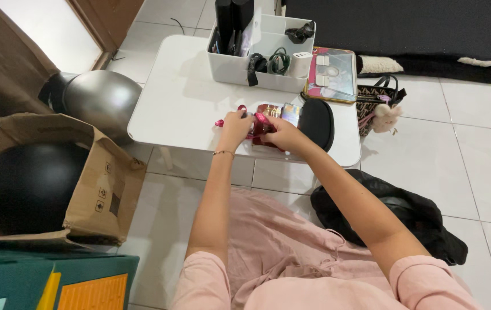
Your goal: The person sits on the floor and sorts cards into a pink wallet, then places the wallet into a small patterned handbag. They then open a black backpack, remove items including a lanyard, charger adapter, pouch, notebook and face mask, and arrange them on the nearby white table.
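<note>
Pink ribbon (231, 116) is pinched between both hands over a small red box (268, 115) on the white table (182, 103); left hand (235, 127) and right hand (277, 133) have fingers closed on it. Ribbon looks soft, light, slippery; best gripped near its ends

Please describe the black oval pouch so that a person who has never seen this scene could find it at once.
Start at the low white table. Near its front right edge, just right of the right hand and the shiny red packet, lies the black oval pouch. It alone there is plain, dark and rounded.
</note>
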